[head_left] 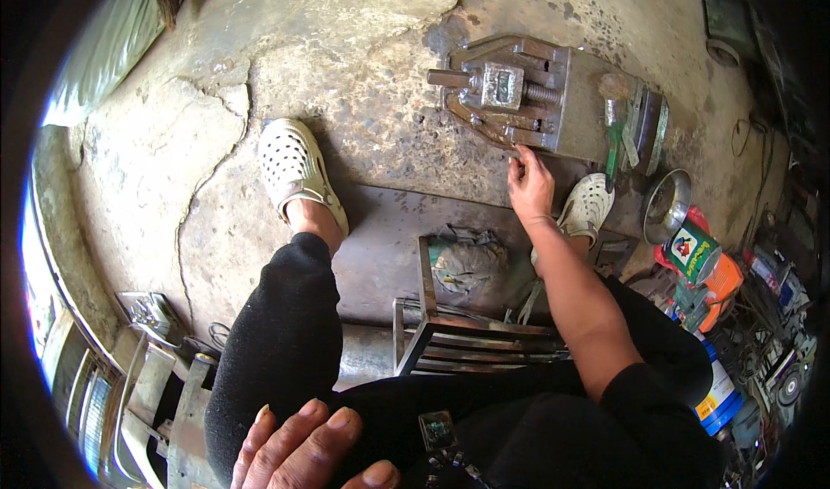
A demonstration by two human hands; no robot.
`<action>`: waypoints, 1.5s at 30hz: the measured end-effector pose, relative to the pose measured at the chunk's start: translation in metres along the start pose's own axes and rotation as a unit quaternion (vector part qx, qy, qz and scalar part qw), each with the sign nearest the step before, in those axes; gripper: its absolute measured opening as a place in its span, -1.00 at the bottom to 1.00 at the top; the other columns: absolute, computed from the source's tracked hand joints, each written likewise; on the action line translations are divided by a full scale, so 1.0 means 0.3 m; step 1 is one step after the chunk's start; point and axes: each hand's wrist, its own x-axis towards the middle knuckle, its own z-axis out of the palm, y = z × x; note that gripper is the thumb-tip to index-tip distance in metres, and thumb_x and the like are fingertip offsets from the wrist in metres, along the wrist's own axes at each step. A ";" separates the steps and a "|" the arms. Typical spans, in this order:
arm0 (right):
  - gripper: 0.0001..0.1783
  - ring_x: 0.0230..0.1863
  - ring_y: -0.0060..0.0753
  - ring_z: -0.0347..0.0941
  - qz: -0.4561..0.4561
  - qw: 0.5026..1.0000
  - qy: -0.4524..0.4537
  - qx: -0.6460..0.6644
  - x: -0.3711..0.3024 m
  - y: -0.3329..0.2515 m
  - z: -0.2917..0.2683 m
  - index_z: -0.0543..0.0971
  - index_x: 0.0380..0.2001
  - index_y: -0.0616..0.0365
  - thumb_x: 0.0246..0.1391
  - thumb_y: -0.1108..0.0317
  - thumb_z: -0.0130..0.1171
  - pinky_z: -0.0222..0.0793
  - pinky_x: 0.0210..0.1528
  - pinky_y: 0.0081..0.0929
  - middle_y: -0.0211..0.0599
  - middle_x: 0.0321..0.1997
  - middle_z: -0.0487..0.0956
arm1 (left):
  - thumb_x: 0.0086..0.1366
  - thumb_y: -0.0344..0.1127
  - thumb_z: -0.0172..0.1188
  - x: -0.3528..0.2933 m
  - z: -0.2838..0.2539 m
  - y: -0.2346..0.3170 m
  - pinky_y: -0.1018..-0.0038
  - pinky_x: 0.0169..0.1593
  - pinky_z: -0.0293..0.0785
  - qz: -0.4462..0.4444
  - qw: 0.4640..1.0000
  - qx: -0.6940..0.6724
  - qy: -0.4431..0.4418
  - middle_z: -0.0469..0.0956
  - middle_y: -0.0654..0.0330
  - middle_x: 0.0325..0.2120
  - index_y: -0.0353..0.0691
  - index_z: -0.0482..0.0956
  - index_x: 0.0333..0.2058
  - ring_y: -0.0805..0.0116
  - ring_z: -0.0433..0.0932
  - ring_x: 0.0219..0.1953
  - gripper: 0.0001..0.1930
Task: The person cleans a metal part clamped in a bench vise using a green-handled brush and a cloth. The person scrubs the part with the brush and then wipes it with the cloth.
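Note:
A greasy metal machine vise (584, 91) lies on the concrete floor in front of me, its threaded screw and square block showing. My right hand (532, 188) reaches down to its near edge. The index fingertip touches or almost touches the rim there, and the other fingers curl loosely with nothing visible in them. Across the plate end of the vise rests a brush (616, 134) with a green handle and worn bristles. My left hand (298, 450) is over my left thigh at the lower edge, fingers stretched and apart, holding nothing.
A metal bowl (667, 208) stands right of my right shoe, beside a green-and-red package (694, 251) and a blue can (718, 398). Scattered metal parts crowd the far right. Between my legs are a slatted metal frame (484, 342) and a dark crumpled rag (471, 262).

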 end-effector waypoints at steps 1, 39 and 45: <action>-0.70 -0.34 -0.01 0.61 0.027 0.998 0.016 0.050 -0.005 -0.015 0.020 0.58 -0.04 0.15 0.16 0.35 0.26 0.50 -0.28 -0.12 -0.03 -0.30 0.65 | 0.30 0.19 0.20 0.001 0.001 0.001 -0.12 0.19 0.39 0.001 1.000 0.001 0.001 0.50 -0.29 0.08 -0.33 0.47 0.11 -0.30 0.52 0.11 -0.32; -0.80 -0.16 -0.33 0.59 0.245 0.645 -0.087 0.718 -0.093 -0.148 0.020 0.50 -0.10 0.17 0.22 0.53 0.22 0.54 -0.11 -0.31 -0.21 -0.16 0.62 | 0.34 0.21 0.15 -0.012 0.007 -0.004 -0.11 0.16 0.42 0.001 1.000 0.008 0.018 0.51 -0.27 0.07 -0.31 0.46 0.11 -0.28 0.54 0.08 -0.33; -0.80 -0.13 -0.26 0.58 0.167 0.616 -0.131 0.759 -0.033 -0.251 -0.049 0.54 -0.08 0.07 0.24 0.48 0.19 0.53 -0.02 -0.20 -0.19 -0.17 0.63 | 0.33 0.21 0.15 -0.008 0.007 -0.002 -0.11 0.16 0.43 0.005 1.000 0.016 0.017 0.51 -0.28 0.07 -0.32 0.47 0.11 -0.28 0.55 0.08 -0.33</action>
